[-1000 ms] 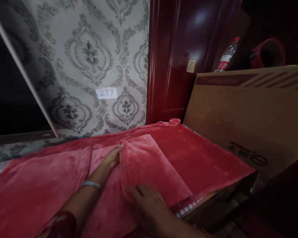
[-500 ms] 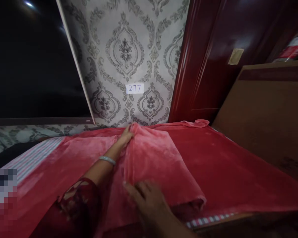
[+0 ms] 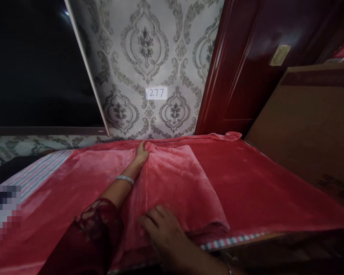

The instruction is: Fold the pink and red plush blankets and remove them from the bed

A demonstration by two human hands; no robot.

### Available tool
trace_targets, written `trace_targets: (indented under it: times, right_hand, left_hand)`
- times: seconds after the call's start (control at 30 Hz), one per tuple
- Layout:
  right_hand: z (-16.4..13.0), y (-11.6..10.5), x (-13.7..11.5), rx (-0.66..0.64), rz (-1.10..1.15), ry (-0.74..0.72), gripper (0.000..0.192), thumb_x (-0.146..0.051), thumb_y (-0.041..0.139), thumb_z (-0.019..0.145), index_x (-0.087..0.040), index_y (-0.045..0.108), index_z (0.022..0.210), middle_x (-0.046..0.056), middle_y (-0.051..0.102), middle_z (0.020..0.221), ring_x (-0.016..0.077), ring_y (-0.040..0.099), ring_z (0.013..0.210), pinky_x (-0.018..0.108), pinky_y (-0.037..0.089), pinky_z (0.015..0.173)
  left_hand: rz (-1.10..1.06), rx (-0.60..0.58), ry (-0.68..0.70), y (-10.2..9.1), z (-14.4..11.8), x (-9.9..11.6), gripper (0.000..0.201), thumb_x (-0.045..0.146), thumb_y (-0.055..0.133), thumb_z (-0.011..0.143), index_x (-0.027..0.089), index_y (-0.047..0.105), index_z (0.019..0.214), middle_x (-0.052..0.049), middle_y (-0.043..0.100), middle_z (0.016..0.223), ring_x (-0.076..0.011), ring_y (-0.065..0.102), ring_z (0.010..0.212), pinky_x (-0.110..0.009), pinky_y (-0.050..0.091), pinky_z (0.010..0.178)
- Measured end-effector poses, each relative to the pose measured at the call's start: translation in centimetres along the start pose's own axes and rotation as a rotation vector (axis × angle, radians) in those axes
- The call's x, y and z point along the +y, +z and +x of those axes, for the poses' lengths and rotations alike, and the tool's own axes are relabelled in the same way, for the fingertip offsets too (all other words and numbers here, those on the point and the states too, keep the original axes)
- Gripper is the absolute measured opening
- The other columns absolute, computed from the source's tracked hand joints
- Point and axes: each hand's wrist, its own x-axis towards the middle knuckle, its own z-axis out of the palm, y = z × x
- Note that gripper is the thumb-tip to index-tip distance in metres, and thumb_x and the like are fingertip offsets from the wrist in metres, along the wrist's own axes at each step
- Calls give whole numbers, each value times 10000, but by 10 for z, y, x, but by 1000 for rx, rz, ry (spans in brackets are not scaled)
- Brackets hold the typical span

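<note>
My left hand (image 3: 141,153) and right hand (image 3: 163,233) lie flat, fingers apart, on the folded red blanket (image 3: 177,183).

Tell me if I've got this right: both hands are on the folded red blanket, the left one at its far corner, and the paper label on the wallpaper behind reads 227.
Not quite: the head view shows the paper label reads 277, not 227. The rest holds: the left hand is at the far corner of the folded red blanket and the right hand rests on its near edge.
</note>
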Motion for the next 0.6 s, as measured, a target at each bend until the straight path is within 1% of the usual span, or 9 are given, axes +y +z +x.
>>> trace_targets:
  times: [0.1,0.2,0.23,0.3,0.37,0.43,0.47,0.53,0.6]
  right_hand:
    - [-1,2,-1,-53,5,-38,347,-151,582,938,-165,532,1281,66,650,1072,217,526,956,352,450,813]
    - [-3,7,-1,-86,6,-49,474,-116,571,925,-142,465,1386,80,657,1091,221,528,966,361,468,840]
    - [-3,7,-1,-92,10,-46,480,-105,556,928,-140,459,1397,84,661,1100,221,532,974,362,473,850]
    - [-5,4,0,-96,30,-48,470,-106,521,945,-144,460,1409,92,669,1145,217,542,1000,360,481,873]
    - [-10,-6,3,-86,84,-70,447,-137,495,970,-169,471,1416,85,675,1195,206,560,1039,355,486,909]
    - [-21,-23,12,-6,149,-78,424,-157,473,985,-203,495,1406,72,681,1219,191,586,1071,358,489,947]
    - [-30,-32,19,75,166,-54,419,-156,466,985,-219,509,1397,69,685,1217,188,598,1087,366,491,961]
    - [-54,-53,36,297,133,47,422,-153,473,973,-243,534,1381,74,689,1209,201,617,1111,397,501,967]
    - [-84,-72,55,501,23,182,424,-189,522,955,-258,550,1373,87,685,1197,240,626,1121,442,510,958]
  left_hand:
    - [16,25,-67,-8,-4,-6,411,363,648,941,186,588,1307,-115,587,1361,-273,603,1184,-521,516,991]
    - [24,10,-117,-16,-13,-7,473,338,694,900,194,575,1335,-130,554,1427,-305,560,1272,-543,458,1062]
    - [26,0,-117,-19,-18,-5,544,308,744,850,198,568,1352,-141,534,1460,-324,524,1325,-524,426,1101]
    - [33,-26,-92,-24,-29,0,745,207,827,716,191,541,1404,-159,480,1528,-349,422,1429,-450,357,1168]
    - [46,-65,-56,-29,-44,4,897,129,832,644,163,483,1469,-165,412,1588,-348,331,1489,-390,300,1202]
    - [62,-110,-29,-33,-60,5,964,105,807,652,129,401,1526,-160,328,1639,-330,268,1519,-373,244,1226]
    - [78,-136,-13,-36,-69,4,994,102,799,660,112,356,1549,-159,284,1659,-325,241,1529,-370,215,1235]
    - [116,-188,15,-41,-86,0,1062,113,801,672,96,260,1586,-156,241,1674,-337,222,1531,-388,190,1244]
    - [138,-222,10,-46,-102,-4,1115,156,815,683,132,197,1611,-148,294,1656,-370,259,1514,-446,224,1241]
